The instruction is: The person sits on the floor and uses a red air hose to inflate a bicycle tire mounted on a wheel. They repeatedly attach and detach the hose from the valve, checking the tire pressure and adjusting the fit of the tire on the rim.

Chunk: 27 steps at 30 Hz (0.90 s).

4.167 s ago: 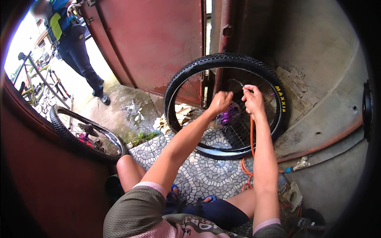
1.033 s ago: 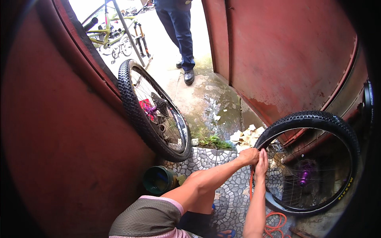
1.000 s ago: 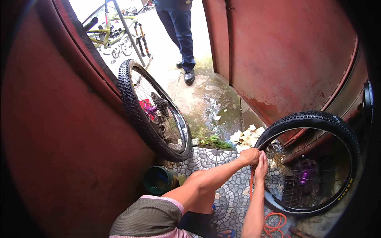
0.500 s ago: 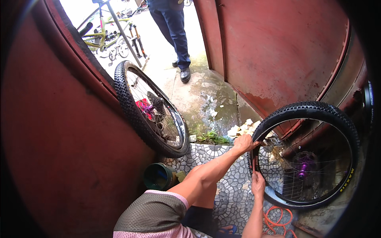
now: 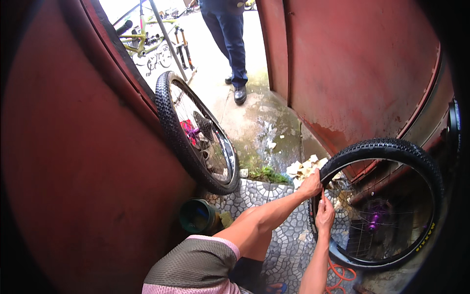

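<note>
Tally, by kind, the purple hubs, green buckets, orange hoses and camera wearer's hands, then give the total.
Purple hubs: 2 (left hub, right hub)
Green bucket: 1
Orange hose: 1
Wearer's hands: 2 (left hand, right hand)
Total: 6

Black tyre (image 5: 382, 149), purple hub (image 5: 374, 221), red gate (image 5: 352, 63)

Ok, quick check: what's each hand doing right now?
Left hand: closed on the black tyre.
Right hand: cannot tell if open or holding something.
</note>
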Each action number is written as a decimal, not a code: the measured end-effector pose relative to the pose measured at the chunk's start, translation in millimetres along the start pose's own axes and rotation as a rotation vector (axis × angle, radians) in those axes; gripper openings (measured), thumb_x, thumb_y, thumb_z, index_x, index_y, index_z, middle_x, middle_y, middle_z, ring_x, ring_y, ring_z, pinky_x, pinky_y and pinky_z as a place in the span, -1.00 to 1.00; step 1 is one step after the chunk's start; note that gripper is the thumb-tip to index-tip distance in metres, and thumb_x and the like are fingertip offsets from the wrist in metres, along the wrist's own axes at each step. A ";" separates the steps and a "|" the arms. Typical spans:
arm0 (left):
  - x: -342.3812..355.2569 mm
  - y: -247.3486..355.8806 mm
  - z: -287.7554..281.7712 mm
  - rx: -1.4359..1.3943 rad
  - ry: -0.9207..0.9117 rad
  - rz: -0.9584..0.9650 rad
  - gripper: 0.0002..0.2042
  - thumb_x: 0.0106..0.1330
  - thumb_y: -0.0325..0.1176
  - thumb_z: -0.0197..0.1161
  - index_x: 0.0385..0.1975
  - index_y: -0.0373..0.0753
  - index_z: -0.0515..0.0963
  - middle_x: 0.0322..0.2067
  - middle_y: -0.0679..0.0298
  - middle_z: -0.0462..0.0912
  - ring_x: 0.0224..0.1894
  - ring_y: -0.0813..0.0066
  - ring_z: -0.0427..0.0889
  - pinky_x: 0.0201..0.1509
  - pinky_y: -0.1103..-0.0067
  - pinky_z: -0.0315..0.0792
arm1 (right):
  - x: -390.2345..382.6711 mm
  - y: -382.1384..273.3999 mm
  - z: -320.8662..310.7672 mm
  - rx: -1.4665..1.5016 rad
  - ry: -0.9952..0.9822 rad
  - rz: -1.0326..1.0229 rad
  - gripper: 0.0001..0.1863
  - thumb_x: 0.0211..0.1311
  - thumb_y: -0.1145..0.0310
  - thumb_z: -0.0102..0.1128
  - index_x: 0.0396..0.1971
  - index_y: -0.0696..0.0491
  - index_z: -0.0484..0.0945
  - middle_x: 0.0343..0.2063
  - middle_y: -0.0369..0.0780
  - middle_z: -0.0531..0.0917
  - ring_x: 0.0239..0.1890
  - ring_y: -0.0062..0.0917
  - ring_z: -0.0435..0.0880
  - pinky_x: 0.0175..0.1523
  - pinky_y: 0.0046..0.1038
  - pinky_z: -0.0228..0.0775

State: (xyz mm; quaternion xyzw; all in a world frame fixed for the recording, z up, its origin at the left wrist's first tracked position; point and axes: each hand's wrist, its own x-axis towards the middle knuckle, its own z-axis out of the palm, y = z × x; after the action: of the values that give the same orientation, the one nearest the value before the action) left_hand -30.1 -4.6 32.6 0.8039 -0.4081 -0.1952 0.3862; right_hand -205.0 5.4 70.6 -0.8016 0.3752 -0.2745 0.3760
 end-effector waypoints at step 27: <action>5.1 18.6 -26.3 -0.057 -0.228 0.076 -0.33 0.29 -0.04 0.34 0.12 -0.46 0.22 -0.16 -0.37 0.64 -0.05 -0.33 0.66 0.07 0.10 0.52 | -60.5 99.8 -7.7 -0.107 -0.021 0.099 -0.68 0.38 0.30 0.10 0.01 0.05 0.70 -0.15 -0.01 0.77 -0.10 -0.01 0.74 0.02 -0.13 0.55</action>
State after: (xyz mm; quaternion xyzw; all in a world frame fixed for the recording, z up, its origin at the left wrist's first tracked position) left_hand -19.9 -3.5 63.5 0.7491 -0.4737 -0.2822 0.3671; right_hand -284.3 7.7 -15.3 -0.8036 0.4247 -0.2267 0.3498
